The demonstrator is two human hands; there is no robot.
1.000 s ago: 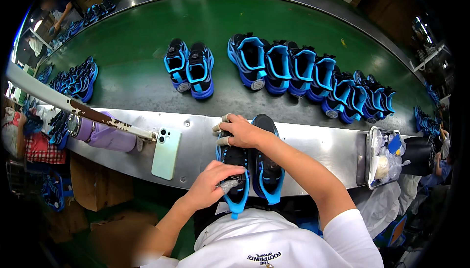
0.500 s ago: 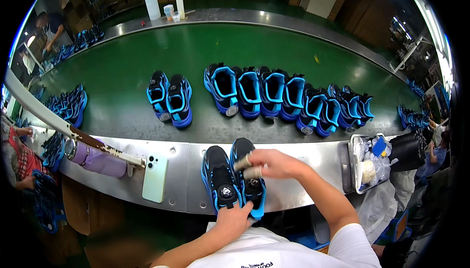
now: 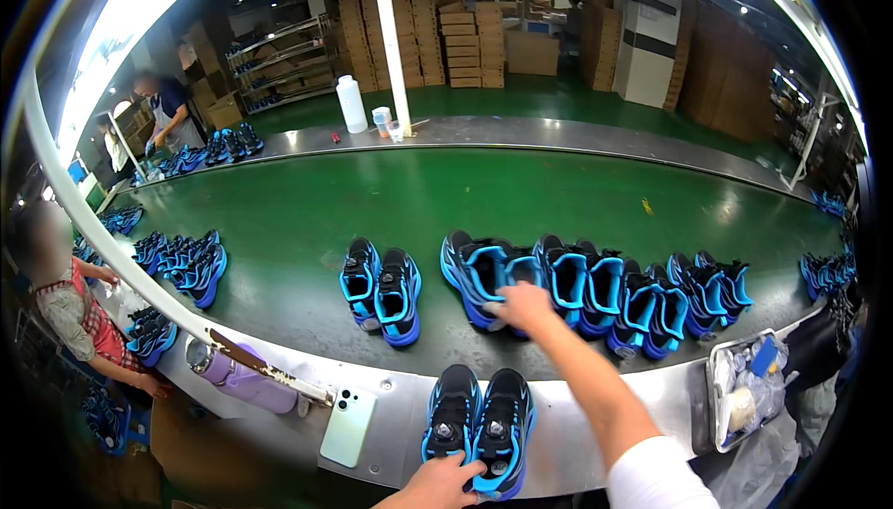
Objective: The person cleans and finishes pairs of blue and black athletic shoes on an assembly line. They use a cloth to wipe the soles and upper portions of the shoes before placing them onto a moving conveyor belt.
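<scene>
A pair of black-and-blue sneakers with dial fasteners stands on the metal ledge in front of me, toes pointing away. My left hand is closed on the near, collar end of this pair, its fingertips between the two shoes. My right hand reaches over the green belt to the left end of a row of similar sneakers. Its fingers are curled at the heel of a sneaker there, slightly blurred and partly hiding the sneaker beside it. Another sneaker pair stands alone to the left on the belt.
A pale green phone and a purple bottle lie left on the metal ledge, by a white curved pole. A tray of plastic-wrapped bits is at right. People work at left. A white bottle stands across the green belt.
My right hand has left the pair on the ledge and gone forward to the sneaker row. My left hand stays at the pair. The view has tilted up, showing more of the background.
</scene>
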